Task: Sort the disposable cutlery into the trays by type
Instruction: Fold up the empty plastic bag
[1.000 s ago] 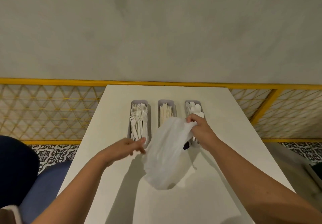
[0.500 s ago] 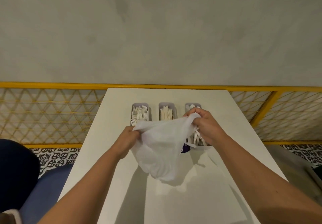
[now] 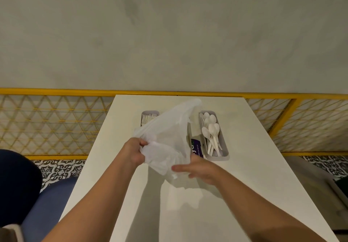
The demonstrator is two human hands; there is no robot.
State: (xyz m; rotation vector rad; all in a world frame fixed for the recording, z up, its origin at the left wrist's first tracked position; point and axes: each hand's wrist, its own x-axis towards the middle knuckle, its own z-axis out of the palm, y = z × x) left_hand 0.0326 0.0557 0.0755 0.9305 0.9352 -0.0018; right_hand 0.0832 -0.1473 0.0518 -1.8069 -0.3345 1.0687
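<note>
– Cutlery, where does it lie?

– White forks (image 3: 148, 118) fill a grey tray (image 3: 150, 112) at the far left of the table (image 3: 263, 166). White spoons (image 3: 211, 130) lie heaped in a second grey tray (image 3: 225, 147) to the right, bowls toward the wall. The two trays stand apart, both lengthwise, near the table's far edge.

– And between them?

– A thin white plastic bag (image 3: 169, 134) is raised there and hides most of that gap, along with the near half of the fork tray. I cannot tell what lies behind it.

– Who holds the bag?

– The left hand (image 3: 134, 152) grips it, fingers (image 3: 144, 143) curled into bunched film at the bag's near left side. The right hand (image 3: 200, 170) sits lower, fingers (image 3: 180, 168) stretched fairly straight toward the left and laid against the bag's bottom folds. That hand is blurred, so how firmly it presses is unclear.

– Anything else on the table?

– A small purple thing with white print (image 3: 196, 147) shows just beside the spoon tray's left wall, partly behind the bag. The print is too small to read.

– Around the table?

– A yellow railing (image 3: 56, 91) with lattice runs behind the table below a grey wall. At the left are patterned floor tiles (image 3: 60, 168) and a blue seat (image 3: 50, 204).
</note>
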